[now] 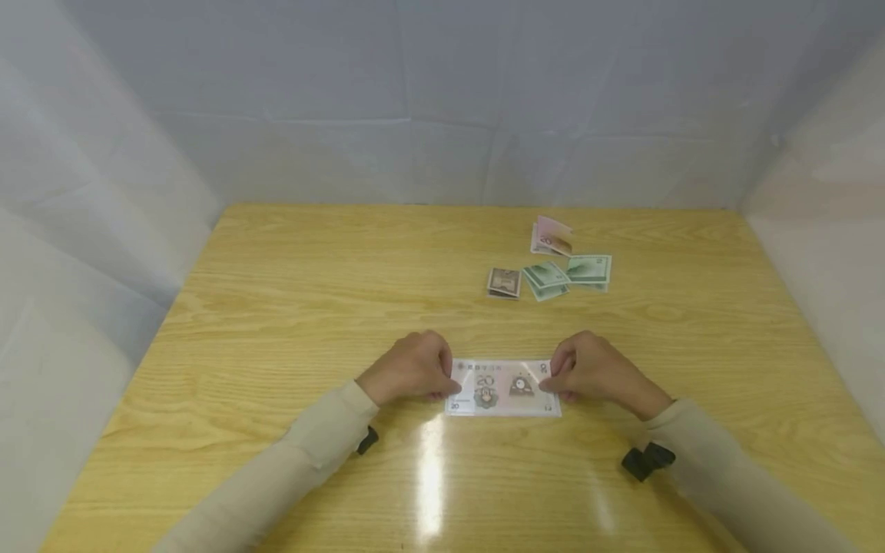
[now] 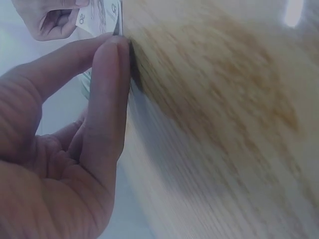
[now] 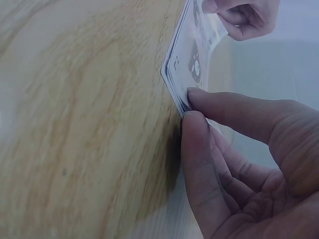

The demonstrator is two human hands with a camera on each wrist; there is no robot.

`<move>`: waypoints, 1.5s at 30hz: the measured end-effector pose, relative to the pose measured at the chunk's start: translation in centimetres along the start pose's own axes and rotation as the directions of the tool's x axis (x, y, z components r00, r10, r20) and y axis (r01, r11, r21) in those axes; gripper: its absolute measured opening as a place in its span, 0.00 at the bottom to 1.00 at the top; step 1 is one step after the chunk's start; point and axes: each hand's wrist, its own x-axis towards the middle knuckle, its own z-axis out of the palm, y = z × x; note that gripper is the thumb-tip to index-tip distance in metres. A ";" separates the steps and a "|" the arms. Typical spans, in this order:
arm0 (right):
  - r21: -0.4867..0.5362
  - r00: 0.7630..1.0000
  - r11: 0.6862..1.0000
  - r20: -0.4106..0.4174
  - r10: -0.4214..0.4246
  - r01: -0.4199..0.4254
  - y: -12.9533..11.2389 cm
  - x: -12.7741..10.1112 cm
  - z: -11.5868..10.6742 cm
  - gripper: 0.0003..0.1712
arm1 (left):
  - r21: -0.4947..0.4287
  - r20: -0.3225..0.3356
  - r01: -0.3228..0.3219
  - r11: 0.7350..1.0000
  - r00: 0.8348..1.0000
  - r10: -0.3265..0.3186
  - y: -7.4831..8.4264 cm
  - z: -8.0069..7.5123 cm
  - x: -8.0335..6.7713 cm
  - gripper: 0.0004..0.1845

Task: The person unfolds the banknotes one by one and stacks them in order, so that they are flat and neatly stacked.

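Both hands hold a flat, pale banknote marked 20 by its short ends, low over the wooden table. At its left end, my left hand pinches it between thumb and fingers. Opposite, my right hand grips the right end, the thumb lying on the printed face. In the right wrist view the edge of the banknote shows several thin layers, like a small stack. The left wrist view shows thumb and forefinger meeting at the corner of the banknote; much of the paper is hidden there.
Beyond the hands lie folded banknotes: a brown one, two green ones side by side, and a pink one farther back. Pale sheeting hangs behind the wooden table and along both sides.
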 end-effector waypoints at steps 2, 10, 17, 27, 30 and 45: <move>-0.008 1.000 1.000 -0.005 0.006 -0.006 0.1 0.0 -0.1 0.11 | 0.018 -0.014 0.003 1.000 1.000 -0.003 0.0 0.0 0.0 0.12; -0.007 1.000 1.000 -0.009 0.025 -0.026 0.4 0.2 -0.2 0.14 | 0.045 -0.031 -0.001 0.999 1.000 0.002 0.0 -0.1 0.0 0.13; -0.004 0.999 0.999 -0.019 0.034 -0.035 0.5 0.2 -0.2 0.15 | 0.057 -0.044 -0.015 0.998 0.999 0.017 -0.2 -0.2 0.0 0.13; -0.063 0.999 0.998 -0.044 -0.004 0.001 0.6 0.2 -0.8 0.15 | 0.063 -0.035 -0.038 0.997 0.999 0.040 -0.2 -0.5 -0.1 0.13; -0.073 0.998 0.997 -0.056 -0.016 0.012 0.5 0.2 -1.2 0.14 | 0.077 -0.059 -0.075 0.994 0.995 0.080 0.1 -0.8 0.0 0.12; -0.082 0.972 0.995 -0.222 -0.075 0.058 0.6 0.8 -2.8 0.10 | 0.117 -0.184 -0.247 0.962 0.946 0.265 2.8 -1.7 2.4 0.11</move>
